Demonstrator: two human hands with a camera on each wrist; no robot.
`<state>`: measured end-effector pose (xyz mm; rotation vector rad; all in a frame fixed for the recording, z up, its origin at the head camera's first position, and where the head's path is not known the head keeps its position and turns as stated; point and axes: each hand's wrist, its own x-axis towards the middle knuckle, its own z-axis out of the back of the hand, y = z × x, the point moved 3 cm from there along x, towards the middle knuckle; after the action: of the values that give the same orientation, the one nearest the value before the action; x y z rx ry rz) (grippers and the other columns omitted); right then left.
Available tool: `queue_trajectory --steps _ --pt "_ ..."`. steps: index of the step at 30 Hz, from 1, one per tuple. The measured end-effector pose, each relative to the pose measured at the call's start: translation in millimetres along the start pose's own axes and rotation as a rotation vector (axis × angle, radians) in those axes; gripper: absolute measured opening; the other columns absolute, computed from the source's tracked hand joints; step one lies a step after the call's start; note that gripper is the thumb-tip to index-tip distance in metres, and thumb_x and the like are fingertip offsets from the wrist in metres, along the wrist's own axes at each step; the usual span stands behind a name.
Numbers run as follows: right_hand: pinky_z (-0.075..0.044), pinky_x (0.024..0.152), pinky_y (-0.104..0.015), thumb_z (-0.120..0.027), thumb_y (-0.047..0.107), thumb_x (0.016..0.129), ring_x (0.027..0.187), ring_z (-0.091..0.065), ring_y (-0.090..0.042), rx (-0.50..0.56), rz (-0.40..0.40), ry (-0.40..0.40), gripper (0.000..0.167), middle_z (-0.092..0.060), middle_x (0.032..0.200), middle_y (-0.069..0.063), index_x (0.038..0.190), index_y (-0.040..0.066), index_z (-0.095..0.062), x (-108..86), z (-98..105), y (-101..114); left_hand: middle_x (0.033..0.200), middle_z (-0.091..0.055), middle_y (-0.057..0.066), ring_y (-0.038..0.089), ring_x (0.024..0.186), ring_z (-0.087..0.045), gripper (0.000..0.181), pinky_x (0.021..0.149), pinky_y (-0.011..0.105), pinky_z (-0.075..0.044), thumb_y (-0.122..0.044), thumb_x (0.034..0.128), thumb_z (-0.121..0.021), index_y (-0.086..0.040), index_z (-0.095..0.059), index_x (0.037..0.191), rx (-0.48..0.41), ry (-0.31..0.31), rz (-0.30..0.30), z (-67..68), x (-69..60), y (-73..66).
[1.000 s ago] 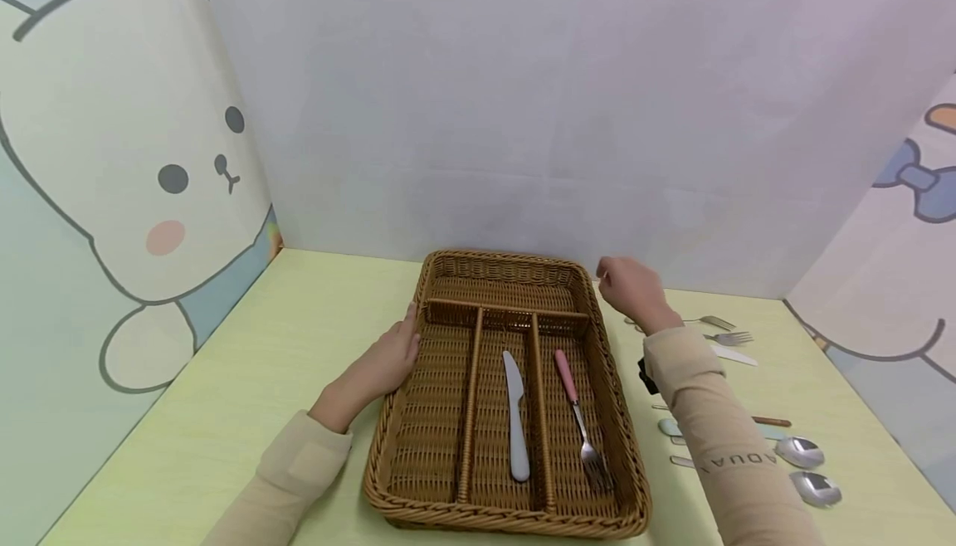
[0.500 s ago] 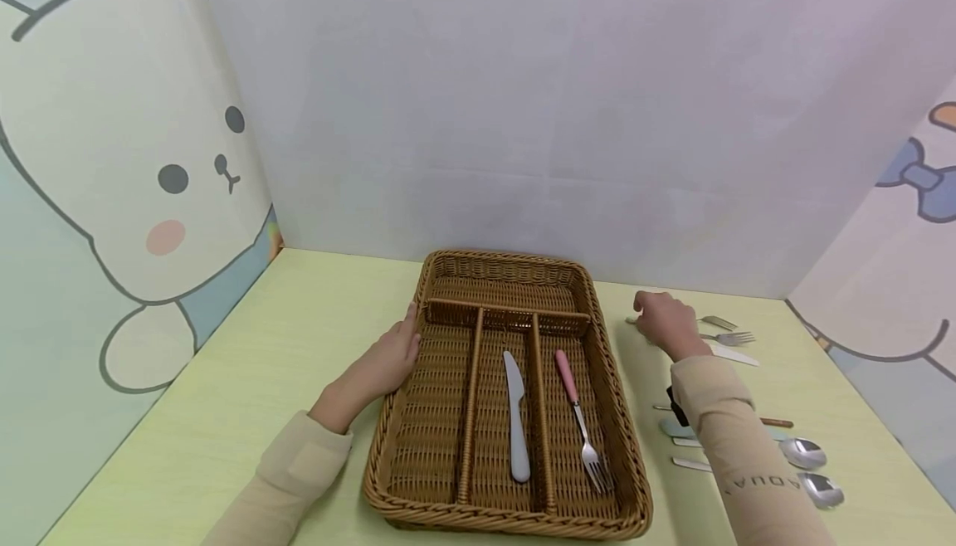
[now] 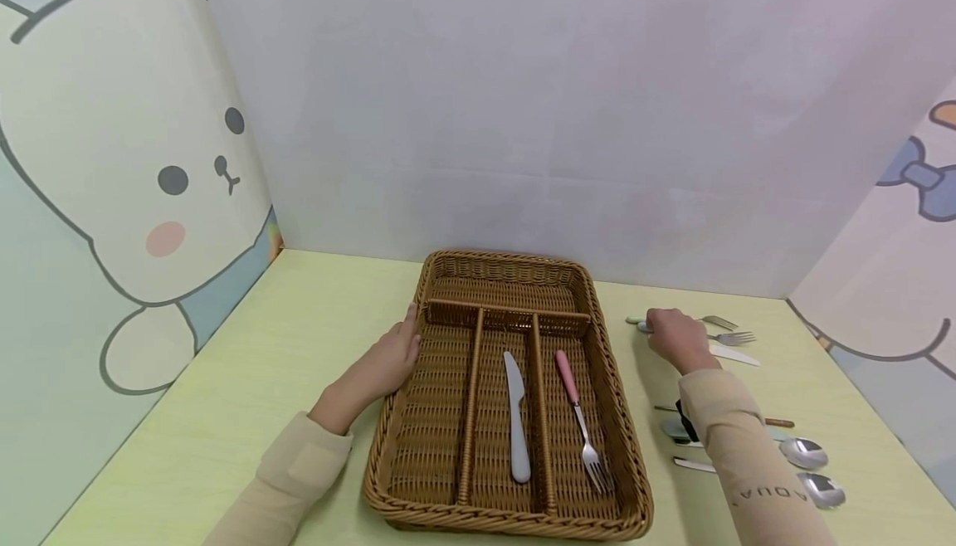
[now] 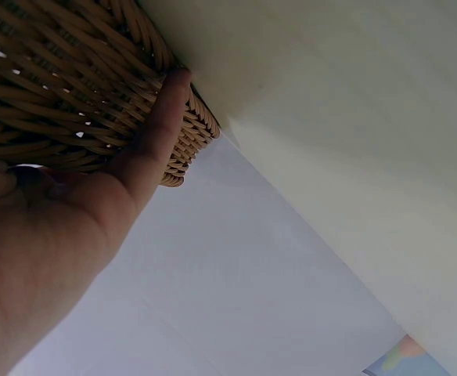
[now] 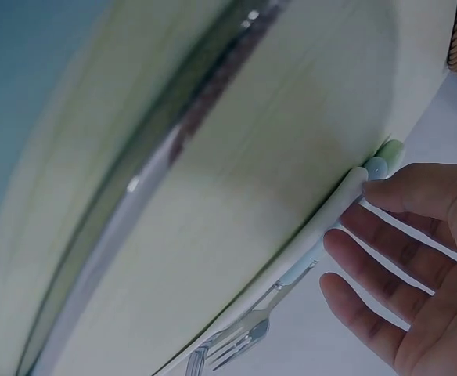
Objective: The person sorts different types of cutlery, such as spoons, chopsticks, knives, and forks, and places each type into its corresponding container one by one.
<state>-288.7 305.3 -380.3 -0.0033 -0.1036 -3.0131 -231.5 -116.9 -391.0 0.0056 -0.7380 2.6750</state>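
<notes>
A brown wicker cutlery basket (image 3: 508, 521) has several compartments. A grey-white knife (image 3: 515, 417) lies in the middle long one, and a pink-handled fork (image 3: 578, 421) in the right one. My left hand (image 3: 384, 359) rests along the basket's left side, one finger (image 4: 162, 125) stretched along its outer wall. My right hand (image 3: 678, 338) is over the cutlery at the back right. In the right wrist view its thumb and fingers are apart, close to a white knife handle (image 5: 307, 247), a blue fork handle (image 5: 377, 168) and a green fork handle (image 5: 391, 153).
Nearer the front right lie two spoons (image 3: 823, 489), a brown-handled piece (image 3: 780, 423) and other cutlery partly hidden under my right forearm. A pale wall (image 3: 523, 114) stands behind the basket. Printed cartoon panels (image 3: 134, 197) flank both sides.
My right hand has moved right and toward me, from beside the basket's back right corner to the cutlery. The left hand and basket have not moved.
</notes>
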Motion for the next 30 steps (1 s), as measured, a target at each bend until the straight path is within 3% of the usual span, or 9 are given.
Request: queue_trajectory --steps 9,13,21,30 --pt "-0.038 0.046 -0.037 -0.054 0.002 0.08 0.061 -0.048 -0.022 -0.007 0.015 -0.007 0.01 -0.058 0.073 -0.01 0.071 0.007 -0.053 -4.5 0 1 0.109 -0.053 0.027 0.025 0.089 -0.056 0.055 0.077 0.041 -0.05 -0.01 0.0988 -0.031 0.013 -0.004 0.141 0.005 -0.004 -0.005 0.2 -0.1 0.3" --pt "-0.04 0.047 -0.038 -0.055 0.004 0.083 0.063 -0.05 -0.022 -0.016 0.029 -0.004 0.01 -0.059 0.076 -0.011 0.073 0.006 -0.056 -6.5 -1 2 0.113 -0.052 0.029 0.029 0.095 -0.057 0.056 0.08 0.043 -0.05 -0.01 0.0987 -0.031 0.013 -0.004 0.141 0.004 -0.004 -0.007 0.3 -0.5 0.3" --pt "-0.041 0.045 -0.034 -0.057 -0.002 0.08 0.066 -0.054 -0.024 -0.04 0.053 -0.002 0.008 -0.059 0.077 -0.012 0.076 0.004 -0.057 -9.4 -3 3 0.116 -0.051 0.031 0.032 0.097 -0.058 0.056 0.08 0.044 -0.05 -0.011 0.0987 -0.03 0.013 -0.004 0.141 0.007 -0.006 -0.006 0.4 -0.3 0.4" --pt "-0.044 0.046 -0.039 -0.055 -0.005 0.079 0.068 -0.056 -0.028 -0.079 0.076 -0.04 0.009 -0.06 0.077 -0.013 0.08 0.003 -0.06 -10.7 -7 1 0.119 -0.049 0.032 0.034 0.1 -0.057 0.056 0.082 0.045 -0.05 -0.011 0.099 -0.03 0.012 -0.003 0.142 0.0 0.005 0.005 0.7 -0.5 0.2"
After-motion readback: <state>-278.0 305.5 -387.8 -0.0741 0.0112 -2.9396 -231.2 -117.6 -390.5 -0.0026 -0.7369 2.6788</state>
